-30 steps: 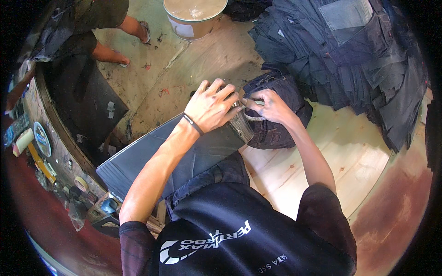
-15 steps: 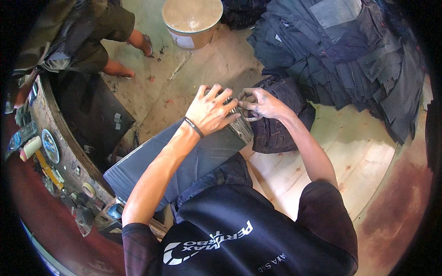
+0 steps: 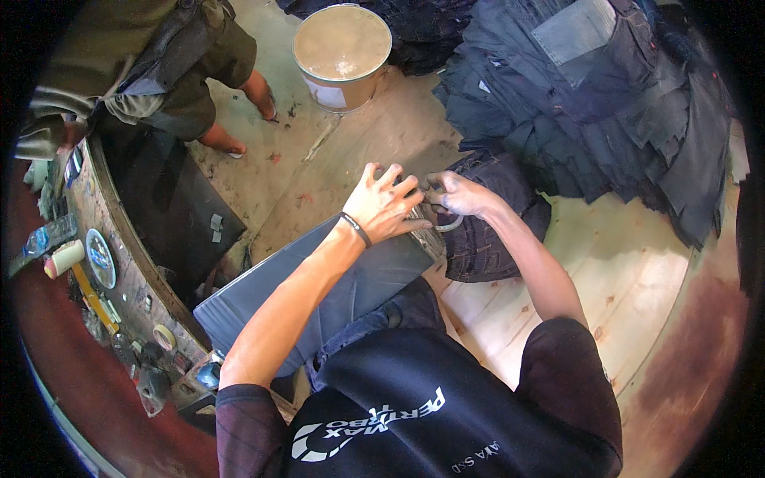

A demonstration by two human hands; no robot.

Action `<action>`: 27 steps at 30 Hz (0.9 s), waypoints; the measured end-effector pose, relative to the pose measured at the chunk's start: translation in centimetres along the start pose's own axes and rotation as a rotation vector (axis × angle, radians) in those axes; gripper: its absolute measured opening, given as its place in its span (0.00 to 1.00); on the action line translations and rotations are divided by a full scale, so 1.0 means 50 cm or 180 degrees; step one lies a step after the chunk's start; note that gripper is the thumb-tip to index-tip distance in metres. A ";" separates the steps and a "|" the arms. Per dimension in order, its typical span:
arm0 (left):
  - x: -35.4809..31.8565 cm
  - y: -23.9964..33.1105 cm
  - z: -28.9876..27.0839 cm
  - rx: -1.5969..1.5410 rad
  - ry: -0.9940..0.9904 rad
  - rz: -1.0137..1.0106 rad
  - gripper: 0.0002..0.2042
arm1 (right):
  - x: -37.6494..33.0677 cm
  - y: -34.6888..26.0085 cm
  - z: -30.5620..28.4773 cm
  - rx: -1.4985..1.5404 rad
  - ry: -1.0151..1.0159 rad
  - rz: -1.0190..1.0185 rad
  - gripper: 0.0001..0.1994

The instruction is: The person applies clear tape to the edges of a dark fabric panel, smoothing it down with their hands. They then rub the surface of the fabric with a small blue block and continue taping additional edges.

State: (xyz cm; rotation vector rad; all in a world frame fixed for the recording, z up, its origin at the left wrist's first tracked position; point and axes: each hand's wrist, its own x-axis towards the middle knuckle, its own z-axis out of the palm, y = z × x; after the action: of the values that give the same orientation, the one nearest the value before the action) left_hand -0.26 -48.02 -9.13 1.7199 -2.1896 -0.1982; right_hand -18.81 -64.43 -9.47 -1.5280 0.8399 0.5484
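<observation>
My left hand [image 3: 384, 203], with a dark band at the wrist, is bent over the far right end of a dark flat slab [image 3: 275, 267] lying across my lap. Its knuckles are raised and the fingertips are hidden. Grey streaky layers [image 3: 430, 241] show at that end of the slab, below the thumb. Close beside it, my right hand [image 3: 464, 195] has its fingers curled inward. A pale ring-shaped thing [image 3: 451, 226] shows under these fingers; its kind is unclear. A folded dark garment with stitched seams [image 3: 498, 247] lies just beneath the right hand.
A big heap of dark cloth pieces [image 3: 574, 119] lies far right. A round tan drum [image 3: 343, 48] stands at the back. On the left, a curved wooden bench [image 3: 135, 247] carries tape, a bottle and small tools. Another person's legs [image 3: 215, 111] are at the upper left.
The whole view has shifted, so things sit slightly lower and to the right. My right hand's fingers have moved a little, and the pale ring now shows more plainly beneath them.
</observation>
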 end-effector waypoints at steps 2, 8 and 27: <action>0.004 -0.008 0.002 0.0003 -0.0051 0.0104 0.27 | 0.002 0.008 0.003 -0.0367 0.0226 0.0096 0.14; 0.033 -0.032 0.004 -0.0392 -0.0154 0.0567 0.31 | 0.026 0.031 0.017 -0.1307 0.0532 -0.0199 0.18; 0.081 -0.063 -0.033 -0.0748 -0.0638 0.0645 0.26 | -0.255 0.554 0.109 -0.0495 0.2919 0.1180 0.09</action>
State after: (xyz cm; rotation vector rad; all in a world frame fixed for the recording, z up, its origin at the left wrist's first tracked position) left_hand 2.38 -52.52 -7.87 1.3943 -2.3542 -0.5728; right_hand -47.42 -56.32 -18.18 -1.7821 1.8398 0.1421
